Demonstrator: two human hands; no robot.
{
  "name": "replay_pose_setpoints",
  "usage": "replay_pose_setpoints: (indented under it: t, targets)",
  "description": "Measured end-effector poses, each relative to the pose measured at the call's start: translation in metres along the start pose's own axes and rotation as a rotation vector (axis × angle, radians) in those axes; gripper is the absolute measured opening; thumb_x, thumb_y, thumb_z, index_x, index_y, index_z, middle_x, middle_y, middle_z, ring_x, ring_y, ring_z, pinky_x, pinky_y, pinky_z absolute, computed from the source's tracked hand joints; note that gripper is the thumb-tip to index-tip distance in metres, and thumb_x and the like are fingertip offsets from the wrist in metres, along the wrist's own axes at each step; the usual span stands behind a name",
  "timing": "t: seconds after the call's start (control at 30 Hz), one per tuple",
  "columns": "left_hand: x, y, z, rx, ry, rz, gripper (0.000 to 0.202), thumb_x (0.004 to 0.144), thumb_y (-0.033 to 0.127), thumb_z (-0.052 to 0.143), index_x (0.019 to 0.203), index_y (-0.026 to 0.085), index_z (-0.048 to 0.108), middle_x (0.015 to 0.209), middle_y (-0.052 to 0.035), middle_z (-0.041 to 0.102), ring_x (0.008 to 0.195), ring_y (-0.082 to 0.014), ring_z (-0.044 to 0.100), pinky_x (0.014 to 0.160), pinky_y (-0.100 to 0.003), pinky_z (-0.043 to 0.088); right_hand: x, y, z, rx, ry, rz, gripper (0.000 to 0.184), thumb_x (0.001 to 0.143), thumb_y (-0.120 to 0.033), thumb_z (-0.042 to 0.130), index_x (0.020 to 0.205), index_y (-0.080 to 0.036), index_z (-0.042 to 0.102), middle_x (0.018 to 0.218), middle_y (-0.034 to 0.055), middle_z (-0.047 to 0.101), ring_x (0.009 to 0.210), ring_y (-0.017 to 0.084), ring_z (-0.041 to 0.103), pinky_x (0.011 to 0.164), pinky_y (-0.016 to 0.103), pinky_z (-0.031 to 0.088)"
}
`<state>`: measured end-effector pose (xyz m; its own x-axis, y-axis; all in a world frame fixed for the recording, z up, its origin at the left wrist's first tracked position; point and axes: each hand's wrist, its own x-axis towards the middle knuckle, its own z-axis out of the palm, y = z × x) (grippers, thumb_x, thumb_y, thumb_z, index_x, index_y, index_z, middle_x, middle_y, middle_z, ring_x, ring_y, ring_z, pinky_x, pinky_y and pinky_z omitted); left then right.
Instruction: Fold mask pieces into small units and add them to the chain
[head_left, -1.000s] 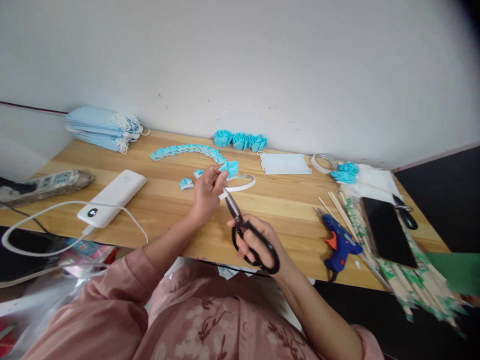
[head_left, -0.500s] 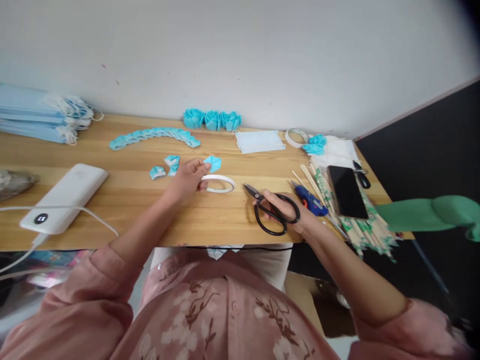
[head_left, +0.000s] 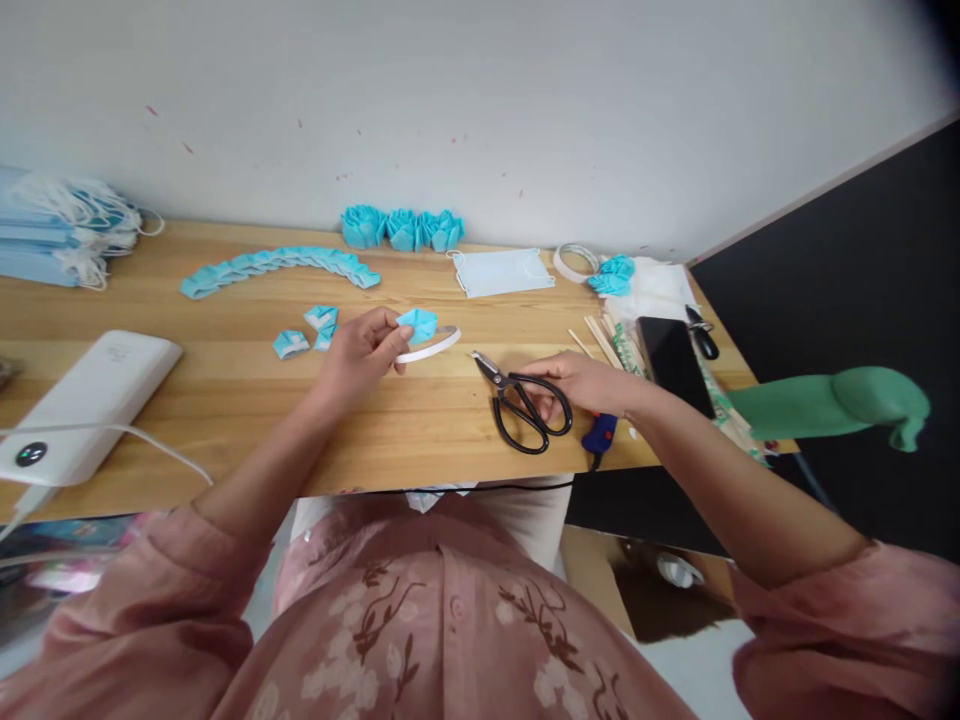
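My left hand (head_left: 361,352) is closed, pinching a folded blue paper-like piece (head_left: 420,324) between thumb and fingers. A narrow white tape roll (head_left: 431,350) hangs tilted from the same hand, just below that piece. To the right, my right hand (head_left: 559,385) has its fingers on the black-handled scissors (head_left: 517,405), whose blades point up and left, slightly apart. The scissors are low over the tabletop; whether they rest on it I cannot tell. Several small folded blue pieces (head_left: 291,344) lie left of my left hand.
Along the back are a curved blue folded chain (head_left: 281,262), blue flowers (head_left: 403,229), a face mask (head_left: 502,272) and another tape roll (head_left: 576,263). A glue gun (head_left: 600,434), phone (head_left: 677,365) and wooden sticks (head_left: 602,340) lie right. The power bank (head_left: 94,405) is left.
My right hand has turned and lowered with the scissors, its back now more upward. The tape roll in my left hand has tilted. The whole view has shifted slightly.
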<state>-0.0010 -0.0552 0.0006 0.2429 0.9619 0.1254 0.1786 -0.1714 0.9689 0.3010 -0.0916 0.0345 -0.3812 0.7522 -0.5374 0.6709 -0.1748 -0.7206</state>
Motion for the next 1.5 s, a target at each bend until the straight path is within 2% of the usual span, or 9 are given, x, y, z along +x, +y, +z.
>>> replay_pose_setpoints:
  t: [0.07, 0.17, 0.27, 0.37, 0.5, 0.8, 1.17, 1.3, 1.5]
  targets:
    - [-0.002, -0.001, 0.002, 0.099, -0.003, 0.033, 0.022, 0.086, 0.039, 0.060, 0.078, 0.018, 0.055, 0.055, 0.0022, 0.061, 0.048, -0.0104, 0.053, 0.049, -0.022, 0.037, -0.001, -0.001, -0.001, -0.249, 0.141, -0.019, 0.032, 0.094, -0.034, 0.047, 0.111, -0.018, 0.070, 0.078, 0.0051, 0.072, 0.069, 0.019, 0.068, 0.067, 0.031, 0.050]
    - [-0.005, 0.000, 0.003, 0.275, -0.049, 0.069, 0.019, 0.088, 0.035, 0.058, 0.078, 0.018, 0.058, 0.060, 0.0016, 0.064, 0.053, -0.0113, 0.056, 0.054, -0.023, 0.038, 0.000, -0.003, 0.009, -0.703, 0.467, -0.084, 0.030, 0.095, -0.022, 0.044, 0.109, -0.016, 0.071, 0.097, 0.0118, 0.074, 0.087, 0.024, 0.069, 0.074, 0.032, 0.047]
    - [-0.006, 0.001, 0.004, 0.354, -0.099, 0.079, 0.021, 0.088, 0.033, 0.057, 0.075, 0.018, 0.060, 0.067, -0.0002, 0.069, 0.059, -0.0125, 0.059, 0.058, -0.024, 0.040, 0.010, -0.006, 0.030, -0.784, 0.642, -0.172, 0.027, 0.097, -0.024, 0.045, 0.104, -0.018, 0.071, 0.101, 0.0104, 0.073, 0.093, 0.023, 0.068, 0.076, 0.030, 0.045]
    - [-0.004, -0.002, 0.006, 0.273, -0.106, 0.042, 0.022, 0.088, 0.036, 0.058, 0.075, 0.017, 0.061, 0.069, -0.0018, 0.070, 0.064, -0.0146, 0.063, 0.061, -0.024, 0.043, 0.025, -0.008, 0.050, -0.644, 0.701, -0.264, 0.022, 0.096, -0.028, 0.051, 0.104, -0.021, 0.070, 0.099, 0.0059, 0.073, 0.091, 0.019, 0.067, 0.076, 0.028, 0.045]
    - [-0.001, -0.003, 0.006, 0.044, -0.059, -0.033, 0.024, 0.086, 0.039, 0.060, 0.076, 0.017, 0.059, 0.066, -0.0028, 0.069, 0.060, -0.0145, 0.064, 0.060, -0.025, 0.047, 0.042, -0.013, 0.062, -0.523, 0.774, -0.280, 0.017, 0.092, -0.022, 0.056, 0.102, -0.020, 0.070, 0.098, 0.0057, 0.074, 0.090, 0.019, 0.067, 0.077, 0.029, 0.046]
    - [-0.001, 0.005, 0.005, -0.162, 0.005, -0.109, 0.025, 0.083, 0.037, 0.066, 0.071, 0.017, 0.055, 0.060, -0.0002, 0.064, 0.045, -0.0078, 0.052, 0.044, -0.020, 0.036, 0.052, -0.017, 0.069, -0.520, 0.855, -0.157, 0.016, 0.090, -0.020, 0.054, 0.091, -0.021, 0.070, 0.094, 0.0056, 0.075, 0.087, 0.022, 0.067, 0.072, 0.031, 0.042]
    - [-0.002, 0.008, 0.005, -0.263, 0.024, -0.176, 0.031, 0.082, 0.041, 0.067, 0.068, 0.017, 0.054, 0.060, 0.0001, 0.063, 0.046, -0.0067, 0.052, 0.043, -0.019, 0.037, 0.057, -0.009, 0.070, -0.352, 0.930, -0.092, 0.016, 0.093, -0.030, 0.051, 0.095, -0.021, 0.064, 0.086, 0.0046, 0.075, 0.078, 0.021, 0.068, 0.067, 0.030, 0.041]
    - [-0.002, 0.007, 0.005, -0.274, 0.027, -0.164, 0.031, 0.083, 0.041, 0.066, 0.069, 0.017, 0.053, 0.058, 0.0011, 0.061, 0.045, -0.0060, 0.049, 0.044, -0.019, 0.038, 0.052, -0.018, 0.074, -0.309, 0.967, -0.249, 0.016, 0.094, -0.032, 0.051, 0.092, -0.022, 0.064, 0.087, 0.0029, 0.075, 0.072, 0.018, 0.066, 0.068, 0.029, 0.045]
    - [-0.005, 0.006, 0.006, -0.243, 0.028, -0.086, 0.033, 0.083, 0.044, 0.067, 0.068, 0.018, 0.051, 0.056, 0.0020, 0.059, 0.045, -0.0064, 0.047, 0.046, -0.020, 0.038, 0.048, -0.060, 0.081, -0.496, 1.136, -0.665, 0.016, 0.094, -0.021, 0.050, 0.093, -0.023, 0.065, 0.085, 0.0048, 0.070, 0.079, 0.017, 0.064, 0.071, 0.030, 0.049]
